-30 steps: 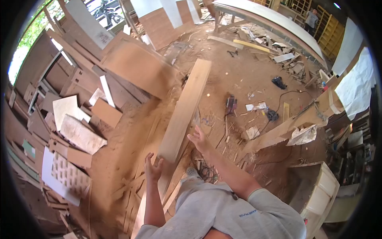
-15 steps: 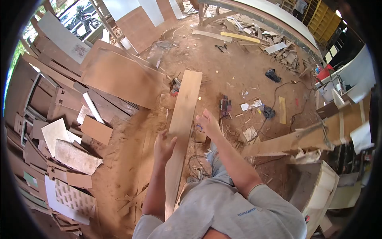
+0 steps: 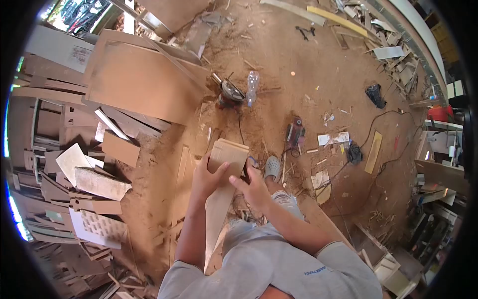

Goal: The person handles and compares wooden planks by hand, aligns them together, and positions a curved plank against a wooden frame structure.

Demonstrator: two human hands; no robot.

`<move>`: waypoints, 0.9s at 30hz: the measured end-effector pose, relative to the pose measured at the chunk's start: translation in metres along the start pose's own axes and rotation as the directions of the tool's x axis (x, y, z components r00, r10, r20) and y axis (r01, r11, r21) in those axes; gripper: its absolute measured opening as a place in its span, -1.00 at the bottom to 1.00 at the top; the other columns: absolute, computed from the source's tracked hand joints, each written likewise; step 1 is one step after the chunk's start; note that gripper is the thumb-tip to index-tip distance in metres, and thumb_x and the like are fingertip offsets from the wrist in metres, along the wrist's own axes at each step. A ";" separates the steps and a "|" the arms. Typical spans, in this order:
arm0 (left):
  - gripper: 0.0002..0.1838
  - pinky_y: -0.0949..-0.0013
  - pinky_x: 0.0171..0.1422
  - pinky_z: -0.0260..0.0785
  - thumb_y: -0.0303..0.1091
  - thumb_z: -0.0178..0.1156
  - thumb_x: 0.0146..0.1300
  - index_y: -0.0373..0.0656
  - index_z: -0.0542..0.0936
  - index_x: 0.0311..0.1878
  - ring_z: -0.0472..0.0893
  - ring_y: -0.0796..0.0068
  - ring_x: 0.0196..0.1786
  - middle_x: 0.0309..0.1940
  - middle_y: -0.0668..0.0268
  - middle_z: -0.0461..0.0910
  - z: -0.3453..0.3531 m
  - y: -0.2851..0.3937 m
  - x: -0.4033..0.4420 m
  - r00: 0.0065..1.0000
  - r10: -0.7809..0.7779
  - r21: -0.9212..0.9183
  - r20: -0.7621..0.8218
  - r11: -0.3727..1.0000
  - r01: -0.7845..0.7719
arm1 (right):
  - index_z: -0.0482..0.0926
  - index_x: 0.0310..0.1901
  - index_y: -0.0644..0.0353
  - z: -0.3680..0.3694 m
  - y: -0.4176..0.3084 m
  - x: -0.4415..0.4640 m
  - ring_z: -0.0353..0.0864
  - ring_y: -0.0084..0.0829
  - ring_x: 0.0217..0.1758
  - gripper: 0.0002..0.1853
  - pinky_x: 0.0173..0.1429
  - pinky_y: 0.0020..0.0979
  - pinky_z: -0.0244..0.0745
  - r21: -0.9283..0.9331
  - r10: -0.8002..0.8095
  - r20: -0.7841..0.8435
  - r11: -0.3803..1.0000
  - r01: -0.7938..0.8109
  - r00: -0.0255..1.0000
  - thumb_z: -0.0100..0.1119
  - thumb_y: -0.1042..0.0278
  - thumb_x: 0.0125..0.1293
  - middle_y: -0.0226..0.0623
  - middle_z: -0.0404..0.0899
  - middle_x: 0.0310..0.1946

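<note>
A stack of light wooden boards (image 3: 219, 204) runs from close to my body toward the middle of the view, its far end between my hands. My left hand (image 3: 208, 177) grips the left edge, thumb across the top face. On the right edge, my right hand (image 3: 250, 188) is closed round the boards, thumb on top and other fingers partly hidden. Beyond the boards lie a round-headed power tool (image 3: 230, 93) and a clear plastic bottle (image 3: 252, 85) on the dusty ground.
A red and black power tool (image 3: 295, 133) lies right of centre, with cables near it. Large brown panels (image 3: 144, 79) and offcuts (image 3: 102, 184) pile up on the left. Wood scraps (image 3: 403, 70) lie at the upper right. A shoe (image 3: 272, 168) shows beyond my right hand.
Both hands have closed on the boards, which now appear shorter, with their far end nearer me. The bottle and the round-headed tool have come into clear view as the camera tilted down.
</note>
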State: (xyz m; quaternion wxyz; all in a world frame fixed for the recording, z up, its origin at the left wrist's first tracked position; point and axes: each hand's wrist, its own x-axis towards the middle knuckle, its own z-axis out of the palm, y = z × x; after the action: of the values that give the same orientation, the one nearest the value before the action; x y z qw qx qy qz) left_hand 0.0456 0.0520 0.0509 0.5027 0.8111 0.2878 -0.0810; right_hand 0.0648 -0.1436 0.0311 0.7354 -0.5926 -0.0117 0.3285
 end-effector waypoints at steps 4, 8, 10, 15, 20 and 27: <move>-0.23 0.14 0.32 0.62 -0.13 0.63 0.28 -0.34 0.58 0.44 0.81 0.15 0.19 0.14 -0.05 0.80 0.004 0.007 0.008 0.997 -0.077 0.015 -0.009 0.997 0.077 | -0.13 0.76 0.46 -0.016 -0.021 0.007 0.40 -0.22 0.64 0.11 0.69 -0.22 0.32 0.201 0.167 0.145 0.960 -0.194 0.975 0.47 0.19 0.50 0.05 0.35 0.59; -0.24 0.14 0.30 0.62 -0.16 0.63 0.29 -0.33 0.57 0.45 0.82 0.16 0.18 0.12 -0.03 0.82 0.002 0.022 0.011 0.994 -0.106 -0.032 0.005 0.994 0.107 | -0.17 0.76 0.49 -0.034 -0.016 0.017 0.34 -0.21 0.70 0.12 0.75 -0.23 0.24 0.068 0.192 0.230 0.975 -0.213 0.954 0.46 0.20 0.51 0.08 0.29 0.65; -0.24 0.14 0.31 0.62 -0.17 0.62 0.30 -0.33 0.56 0.46 0.82 0.15 0.18 0.12 -0.02 0.82 0.002 0.029 0.010 0.992 -0.123 -0.016 0.001 0.992 0.123 | -0.17 0.75 0.52 -0.035 -0.028 0.020 0.30 -0.20 0.73 0.13 0.77 -0.23 0.20 0.106 0.191 0.252 0.969 -0.223 0.949 0.46 0.19 0.51 0.10 0.26 0.67; -0.23 0.13 0.32 0.62 -0.18 0.61 0.31 -0.33 0.53 0.48 0.81 0.11 0.20 0.12 -0.04 0.81 0.001 0.017 0.012 0.988 -0.153 -0.034 0.013 0.988 0.153 | -0.17 0.74 0.54 -0.040 -0.035 0.027 0.30 -0.20 0.73 0.13 0.79 -0.21 0.18 0.039 0.249 0.275 0.962 -0.269 0.929 0.47 0.21 0.50 0.10 0.25 0.68; -0.22 0.13 0.33 0.61 -0.16 0.60 0.33 -0.34 0.51 0.49 0.81 0.08 0.21 0.13 -0.05 0.81 0.004 0.030 0.013 0.988 -0.155 0.000 0.012 0.988 0.155 | -0.18 0.75 0.53 -0.045 -0.041 0.032 0.28 -0.20 0.74 0.16 0.79 -0.22 0.16 0.132 0.277 0.287 0.937 -0.324 0.917 0.50 0.23 0.47 0.10 0.24 0.68; -0.23 0.12 0.35 0.58 -0.20 0.59 0.34 -0.34 0.51 0.51 0.79 0.09 0.25 0.16 -0.06 0.79 0.002 0.028 0.018 0.992 -0.128 -0.007 0.008 0.992 0.128 | -0.21 0.76 0.49 -0.044 -0.027 0.027 0.24 -0.16 0.77 0.22 0.80 -0.22 0.15 -0.017 0.227 0.281 0.973 -0.231 0.933 0.55 0.29 0.38 0.14 0.17 0.73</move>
State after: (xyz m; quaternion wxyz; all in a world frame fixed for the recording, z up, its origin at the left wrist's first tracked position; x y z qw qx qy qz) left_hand 0.0758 0.0481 0.0640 0.5005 0.7888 0.3376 -0.1154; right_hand 0.1166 -0.1710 0.0319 0.6879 -0.5312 -0.0440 0.4927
